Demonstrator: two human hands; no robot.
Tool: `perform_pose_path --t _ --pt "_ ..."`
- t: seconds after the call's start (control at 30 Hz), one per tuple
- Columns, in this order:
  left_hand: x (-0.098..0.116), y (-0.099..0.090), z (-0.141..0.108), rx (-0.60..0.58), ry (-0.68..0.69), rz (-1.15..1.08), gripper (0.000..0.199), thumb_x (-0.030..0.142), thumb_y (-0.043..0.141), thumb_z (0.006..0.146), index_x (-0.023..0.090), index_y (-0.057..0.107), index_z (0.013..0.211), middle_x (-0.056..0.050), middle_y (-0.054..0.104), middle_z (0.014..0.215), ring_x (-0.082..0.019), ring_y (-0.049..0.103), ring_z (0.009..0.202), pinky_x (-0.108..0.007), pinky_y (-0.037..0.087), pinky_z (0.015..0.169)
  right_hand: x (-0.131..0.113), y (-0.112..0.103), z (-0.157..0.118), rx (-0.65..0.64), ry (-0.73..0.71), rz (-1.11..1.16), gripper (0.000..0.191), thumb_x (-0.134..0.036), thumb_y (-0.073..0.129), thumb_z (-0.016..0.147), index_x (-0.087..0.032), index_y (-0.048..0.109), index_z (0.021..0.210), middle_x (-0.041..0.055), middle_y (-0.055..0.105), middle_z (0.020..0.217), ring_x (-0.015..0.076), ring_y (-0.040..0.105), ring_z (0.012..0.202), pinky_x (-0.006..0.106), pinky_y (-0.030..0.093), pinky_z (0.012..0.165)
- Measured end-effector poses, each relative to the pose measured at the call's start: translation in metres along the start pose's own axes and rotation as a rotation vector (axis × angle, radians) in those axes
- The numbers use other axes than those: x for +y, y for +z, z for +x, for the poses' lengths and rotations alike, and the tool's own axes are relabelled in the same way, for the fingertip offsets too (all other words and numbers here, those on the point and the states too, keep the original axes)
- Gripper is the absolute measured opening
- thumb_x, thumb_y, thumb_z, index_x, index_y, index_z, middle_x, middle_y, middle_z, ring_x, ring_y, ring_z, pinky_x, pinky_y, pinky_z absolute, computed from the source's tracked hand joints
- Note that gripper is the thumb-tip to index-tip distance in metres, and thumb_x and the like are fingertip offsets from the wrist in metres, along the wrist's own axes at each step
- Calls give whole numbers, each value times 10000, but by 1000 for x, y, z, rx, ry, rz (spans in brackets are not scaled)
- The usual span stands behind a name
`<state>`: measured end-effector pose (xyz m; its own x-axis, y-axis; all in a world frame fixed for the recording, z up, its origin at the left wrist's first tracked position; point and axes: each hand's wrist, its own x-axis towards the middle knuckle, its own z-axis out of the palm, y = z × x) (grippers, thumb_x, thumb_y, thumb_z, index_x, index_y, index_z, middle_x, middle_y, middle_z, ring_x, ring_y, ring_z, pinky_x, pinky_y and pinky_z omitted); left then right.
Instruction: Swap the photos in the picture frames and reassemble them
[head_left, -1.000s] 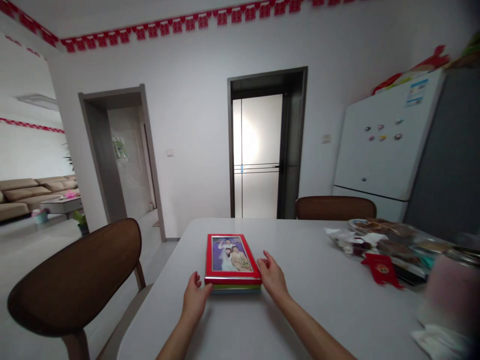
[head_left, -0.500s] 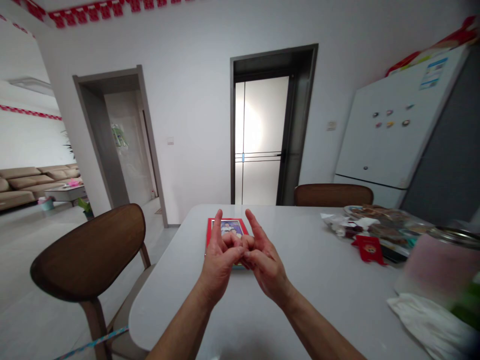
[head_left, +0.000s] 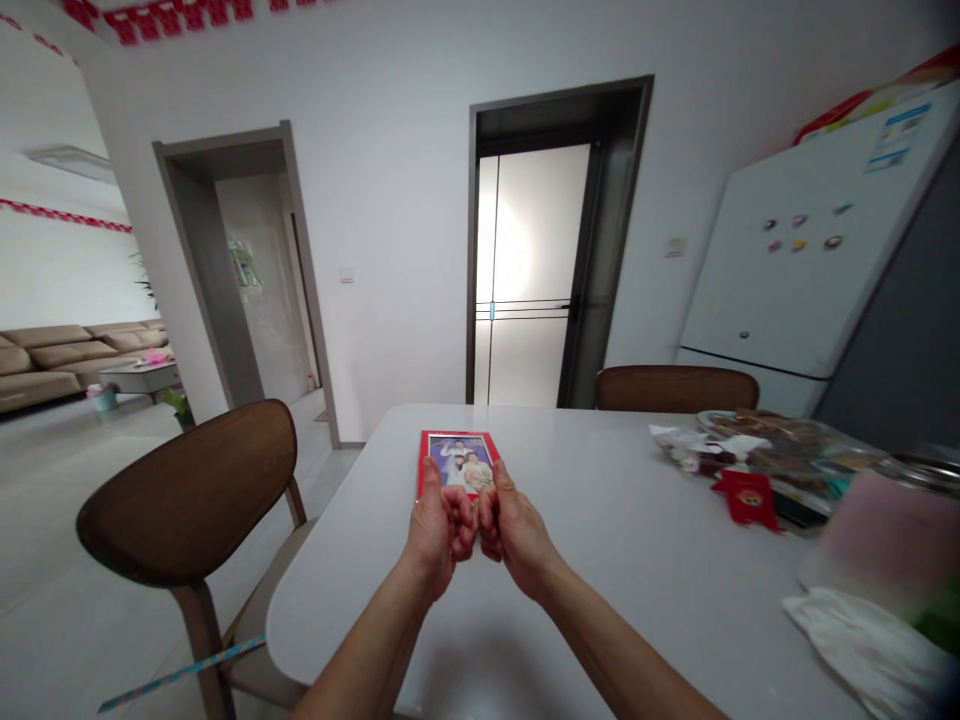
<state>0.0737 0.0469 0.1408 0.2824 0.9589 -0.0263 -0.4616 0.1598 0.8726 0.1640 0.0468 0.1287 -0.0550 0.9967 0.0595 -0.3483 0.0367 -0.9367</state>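
My left hand (head_left: 438,520) and my right hand (head_left: 516,518) are held close together above the near half of the table. Both have their fingers curled into loose fists, with the thumbs pointing up and the knuckles almost meeting. Nothing shows inside either fist. Just beyond them lies a red-framed photo (head_left: 455,456) on the white table (head_left: 630,580). Its picture shows people against a purple-blue ground, and my hands hide its lower part.
At the right of the table are a red packet (head_left: 750,500), plastic-wrapped items (head_left: 787,445), a pinkish container (head_left: 877,535) and a white cloth (head_left: 862,640). Brown chairs stand at the left (head_left: 195,500) and far side (head_left: 675,388). A fridge (head_left: 787,290) is beyond.
The raised index fingers have folded down, and both hands have gone from touching fingertips to loose fists with thumbs up. The hands are slightly lower, uncovering more of the photo.
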Motion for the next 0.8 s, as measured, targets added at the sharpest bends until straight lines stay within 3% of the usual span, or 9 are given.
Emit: perform_pose_path --t 0.1,0.2,0.27,0.33,0.37,0.43,0.57,0.7,0.8 --pt "-3 -2 1 18 -16 8 649 748 256 642 161 383 396 55 371 270 -12 219 232 -163 73 327 7 -2 4 -19 -8 -138 576 -679 249 704 -191 317 404 -76 279 301 34 201 260 176 150 291" --pt "-8 -9 4 59 -34 17 640 743 273 641 159 388 404 56 380 279 -12 230 234 -161 76 328 18 -8 15 37 -202 -639 564 -582 113 789 -204 335 434 -50 333 340 68 292 294 208 262 325" --pt "-16 -16 7 104 -56 22 621 730 309 641 157 391 413 58 385 286 -11 246 237 -154 86 323 25 -16 26 109 -360 -969 495 -486 192 821 -192 437 505 0 481 467 114 454 444 245 374 454" --pt "-26 -27 11 159 -85 24 582 697 377 643 152 416 443 57 410 306 -11 283 246 -140 124 320 30 -24 39 146 -440 -1130 260 -369 394 777 -176 546 691 60 586 754 182 527 744 301 400 658" --pt "-32 -33 14 187 -98 24 549 670 424 643 148 441 473 53 435 326 -15 316 257 -135 154 322 33 -28 45 143 -452 -1168 164 -300 483 723 -176 563 795 78 578 887 215 496 876 333 373 741" --pt "-45 -47 18 241 -115 23 464 595 530 631 138 493 561 38 497 386 -32 403 297 -133 227 335 37 -35 53 109 -467 -1274 276 -168 549 635 -183 561 911 95 539 1015 255 413 1018 382 306 831" --pt "-64 -65 21 311 -73 12 340 437 656 599 135 534 695 -10 598 541 -93 547 436 -172 365 402 43 -39 47 -5 -460 -1427 249 -97 513 625 -178 588 849 91 553 936 247 428 980 382 296 831" --pt "-69 -60 10 300 102 -17 320 384 630 629 161 561 847 -44 650 823 -171 614 741 -241 467 610 44 -39 12 -125 -459 -1440 223 -161 543 626 -204 589 840 53 551 914 214 456 925 343 325 830" --pt "-68 -46 -12 295 207 19 341 335 620 641 166 559 931 -45 642 937 -211 582 880 -281 458 746 38 -45 -17 -122 -397 -1173 364 -267 588 619 -204 564 977 82 519 1060 234 434 1012 368 322 882"
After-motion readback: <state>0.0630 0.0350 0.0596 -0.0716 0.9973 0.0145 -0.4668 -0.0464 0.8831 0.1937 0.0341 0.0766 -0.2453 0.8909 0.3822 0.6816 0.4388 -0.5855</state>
